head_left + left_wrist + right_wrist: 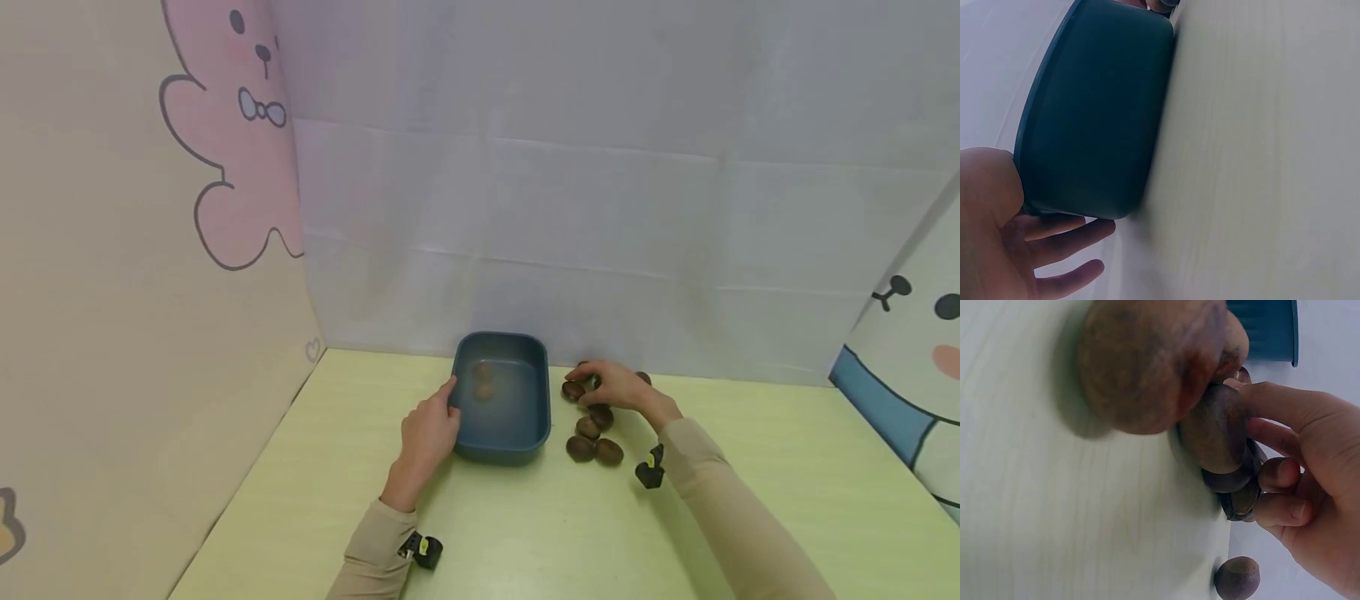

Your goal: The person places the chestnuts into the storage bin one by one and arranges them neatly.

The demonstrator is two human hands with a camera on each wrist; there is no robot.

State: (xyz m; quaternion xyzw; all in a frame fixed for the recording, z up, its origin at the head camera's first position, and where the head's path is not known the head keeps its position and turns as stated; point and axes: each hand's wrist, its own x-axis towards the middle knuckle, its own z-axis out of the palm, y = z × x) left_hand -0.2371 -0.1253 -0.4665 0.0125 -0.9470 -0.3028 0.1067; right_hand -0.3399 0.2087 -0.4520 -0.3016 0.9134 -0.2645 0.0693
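A dark blue plastic tub (501, 454) stands on the table against the back sheet. At its left side my left hand (429, 429) holds the rim, the thumb at the edge and the fingers along the outer wall, as the left wrist view shows. Two blurred brownish shapes (483, 389) show inside the tub. To its right lies a loose group of brown chestnuts (609, 452). Over the far ones is my right hand (617, 385), its fingers bent among them. A chestnut (573, 390) sits by its thumb and forefinger tips; whether they pinch it is unclear.
The pale yellow-green table (540, 533) ends at a hanging white sheet (585, 208) behind the tub. A cartoon-printed wall (150, 333) borders the left side, another printed panel (922, 392) the right. One chestnut (1237, 577) lies apart from the others near the sheet.
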